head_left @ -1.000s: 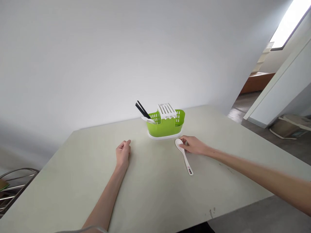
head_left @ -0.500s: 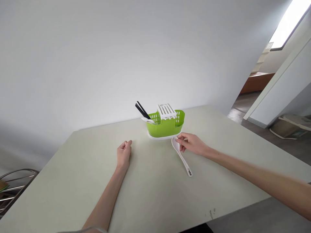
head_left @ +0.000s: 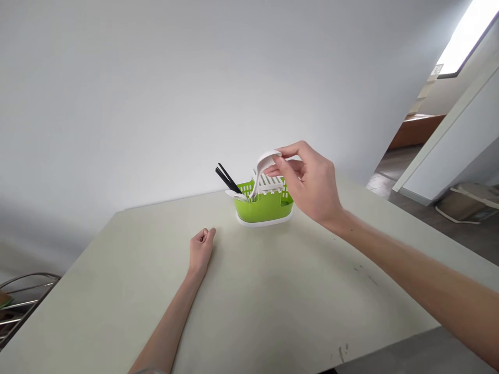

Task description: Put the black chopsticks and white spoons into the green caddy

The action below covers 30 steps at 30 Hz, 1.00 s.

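My right hand (head_left: pixel 312 182) pinches a white soup spoon (head_left: pixel 259 174) by its bowl, with the handle pointing down at the left compartment of a green utensil basket (head_left: pixel 263 209). I cannot tell how far the handle tip is inside. A white slatted rack (head_left: pixel 273 183) sits across the basket's middle, partly behind my fingers. Black chopsticks (head_left: pixel 228 179) and another white spoon (head_left: pixel 236 195) lean out of the basket's left end. Closed in a loose fist, my left hand (head_left: pixel 201 249) rests on the table to the left of the basket, holding nothing visible.
The pale table (head_left: pixel 148 270) runs back to a white wall (head_left: pixel 195 93). At the lower left stands a metal rack (head_left: pixel 29 304). Beyond the table's right side, a brown bin-like container (head_left: pixel 468 202) is on the floor near a doorway.
My right hand has lifted the spoon off the table and carried it up and left over the basket, turning its handle downward. My left hand has stayed nearly still.
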Motion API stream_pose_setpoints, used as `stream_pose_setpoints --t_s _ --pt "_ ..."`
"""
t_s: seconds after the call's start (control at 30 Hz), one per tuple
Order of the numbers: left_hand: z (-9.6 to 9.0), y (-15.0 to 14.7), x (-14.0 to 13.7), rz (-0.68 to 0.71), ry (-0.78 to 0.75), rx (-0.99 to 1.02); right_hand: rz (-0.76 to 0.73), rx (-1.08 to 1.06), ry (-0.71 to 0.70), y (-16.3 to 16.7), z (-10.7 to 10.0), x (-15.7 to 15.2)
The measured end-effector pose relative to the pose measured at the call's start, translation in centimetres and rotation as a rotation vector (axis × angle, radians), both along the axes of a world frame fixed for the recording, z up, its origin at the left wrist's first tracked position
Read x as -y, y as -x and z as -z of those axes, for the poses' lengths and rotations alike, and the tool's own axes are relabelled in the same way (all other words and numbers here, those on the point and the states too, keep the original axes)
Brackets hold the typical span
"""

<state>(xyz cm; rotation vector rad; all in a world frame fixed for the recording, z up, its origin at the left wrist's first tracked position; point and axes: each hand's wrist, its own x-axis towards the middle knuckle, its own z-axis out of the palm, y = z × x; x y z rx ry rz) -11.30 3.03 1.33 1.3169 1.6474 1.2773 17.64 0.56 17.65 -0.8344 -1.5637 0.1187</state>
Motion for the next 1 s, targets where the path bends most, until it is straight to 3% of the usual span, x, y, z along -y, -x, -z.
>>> stream_pose_setpoints --t_s 0.33,0.6,1.0 --pt "0.0 -0.2 0.0 0.028 -0.023 -0.051 0.042 0.305 -0.101 1.3 4.3 -4.6" --pt "-0.3 -0.6 0.1 0.047 -0.024 -0.098 0.233 0.538 -0.099 1.5 6.4 -4.4" --pt "-0.4 -0.9 0.1 0.058 -0.013 -0.138 0.296 0.659 -0.053 2.2 8.7 -4.6"
